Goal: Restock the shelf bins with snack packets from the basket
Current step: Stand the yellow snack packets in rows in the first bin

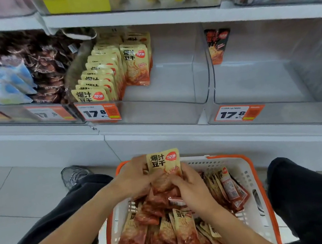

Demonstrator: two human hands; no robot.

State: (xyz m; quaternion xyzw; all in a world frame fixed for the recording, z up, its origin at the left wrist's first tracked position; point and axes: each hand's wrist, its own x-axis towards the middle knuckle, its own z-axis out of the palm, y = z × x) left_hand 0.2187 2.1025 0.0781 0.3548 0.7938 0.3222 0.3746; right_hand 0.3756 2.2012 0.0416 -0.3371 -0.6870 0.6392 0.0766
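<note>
Far-left bin (20, 112): clear plastic, packed with blue-white packets (4, 86) and dark brown packets (45, 72); blurred, print unreadable.
Left price tag (50, 114): orange and white, on the far-left bin's front; digits blurred.
Middle bin (166, 108): clear plastic, on the same shelf; left part holds a row of yellow-and-red packets (98, 79) standing upright front to back, with 1 more packet standing just beside the row at the back; right part of the bin bare.
Middle price tag (99, 113): reads 17.8, fixed to the middle bin's front left corner.
Shoe (73, 175): grey, on the tiled floor (11, 194) below the shelf (158, 138).
Left hand (135, 179): over the basket's far end, fingers curled round the left edge of the held packets.
Held packets (164, 164): small stack, yellow top with red below, upright above the basket, gripped between both hands.
Right hand (192, 189): fingers curled on the stack's lower right side, thumb against its front.
Basket (243, 170): white mesh with orange rim, on the floor between the person's knees, holding many loose snack packets (171, 230) of the same kind.
Right bin (274, 81): clear plastic, 1 red-black packet (217, 45) upright against its left wall.
Right price tag (237, 113): reads 17.8, on the right bin's front.
</note>
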